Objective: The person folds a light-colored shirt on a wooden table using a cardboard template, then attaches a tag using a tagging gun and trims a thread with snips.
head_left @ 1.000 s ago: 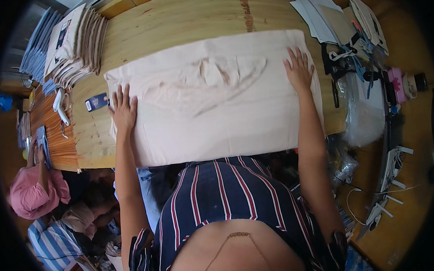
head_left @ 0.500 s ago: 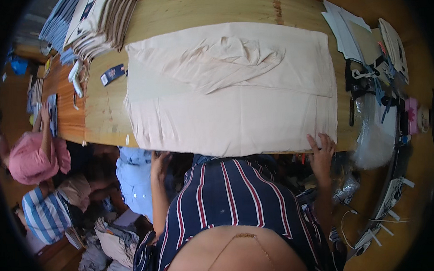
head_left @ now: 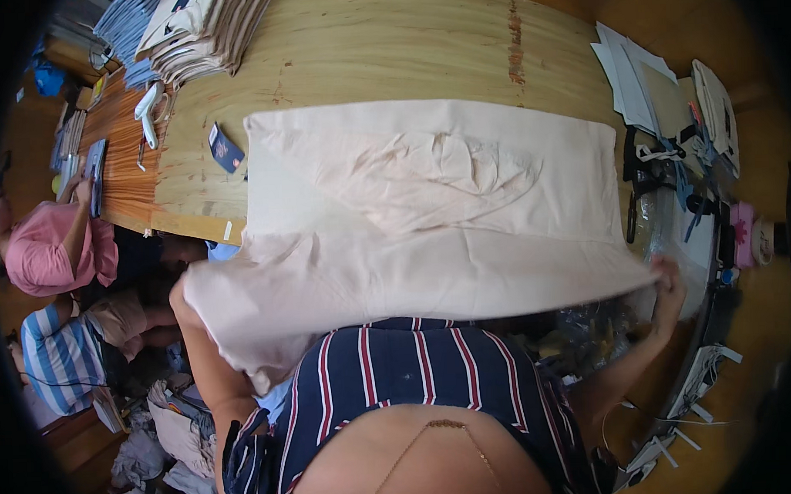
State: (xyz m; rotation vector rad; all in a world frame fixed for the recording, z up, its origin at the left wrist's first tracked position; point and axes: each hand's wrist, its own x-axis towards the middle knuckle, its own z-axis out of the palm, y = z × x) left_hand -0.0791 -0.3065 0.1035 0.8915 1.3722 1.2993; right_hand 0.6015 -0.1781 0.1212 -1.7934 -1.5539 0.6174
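A cream cloth garment (head_left: pixel 466 275) lies on the wooden table in front of me, its far part flat with a crumpled, bunched piece on top. Its near edge is lifted off the table and stretched across my front. At the right end, my right hand (head_left: pixel 667 279) is closed on the near corner, pinching it. On the left, the cloth drapes over my left hand (head_left: pixel 179 296), so its fingers are hidden. A paler flat panel (head_left: pixel 281 199) shows at the garment's left side.
Folded cream garments (head_left: pixel 201 36) are stacked at the far left, beside blue ones (head_left: pixel 127 30). Nearer lie a dark tag (head_left: pixel 225 150) and a white handheld tool (head_left: pixel 149 112). Papers (head_left: pixel 629 73) and plastic wrap lie right. Two people sit at left, one in pink (head_left: pixel 56 250).
Both hands have spread outward and raised the garment's near edge from the table. The cloth has slid toward me, and its left part now covers my left hand.
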